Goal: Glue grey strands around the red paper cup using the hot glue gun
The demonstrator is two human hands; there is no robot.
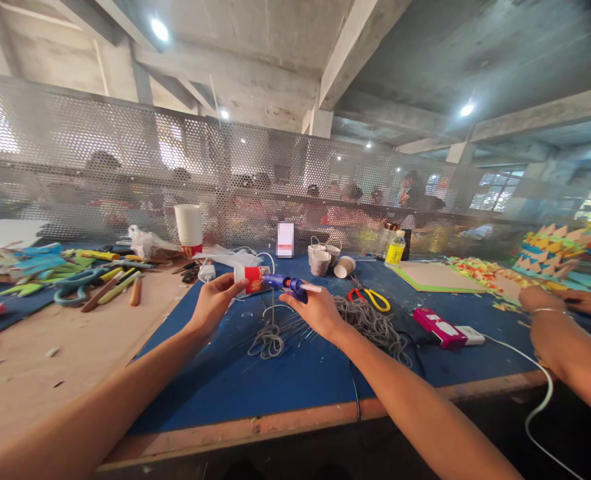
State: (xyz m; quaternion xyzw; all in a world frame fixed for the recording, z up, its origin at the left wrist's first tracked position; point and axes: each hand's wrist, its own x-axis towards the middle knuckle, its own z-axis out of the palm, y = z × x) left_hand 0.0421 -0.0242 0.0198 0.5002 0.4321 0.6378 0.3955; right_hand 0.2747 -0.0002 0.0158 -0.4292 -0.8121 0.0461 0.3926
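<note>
My left hand (218, 300) grips a red-and-white paper cup (254, 279) tipped on its side, its base end toward my fingers. In my right hand (320, 312) is a blue-purple hot glue gun (285, 283), a clear glue stick showing at its back. The nozzle points left at the cup; whether it touches cannot be made out. A strand of grey cord (274, 312) runs down from near the cup to a loose coil (266, 343) on the blue tabletop. Beside my right wrist lies a larger tangle of grey cord (375, 328).
Several cord-wrapped cups (320, 260) stand behind, near scissors (385, 301) and a yellow-labelled bottle (395, 250). Stacked paper cups (188, 227) are at back left, tools (118, 283) on the left board. A pink power bank (440, 327) trails a cable; a co-worker's arm (565, 340) is at right.
</note>
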